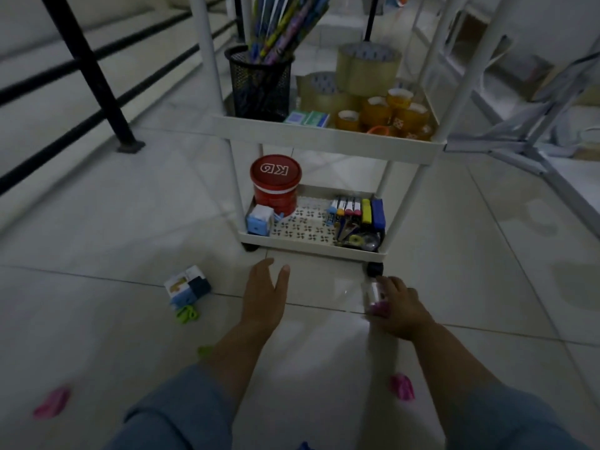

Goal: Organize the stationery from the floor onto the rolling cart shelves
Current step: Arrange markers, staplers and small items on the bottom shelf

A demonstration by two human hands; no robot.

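Clear plastic fills your curled right fingers: your right hand grips a pink-capped bottle by the cart's front wheel. Your left hand lies flat, fingers straight and together, thumb apart, just before the bottom shelf.

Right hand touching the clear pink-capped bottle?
Touching. Head view: the right hand has fingers curled round the clear pink-capped bottle.
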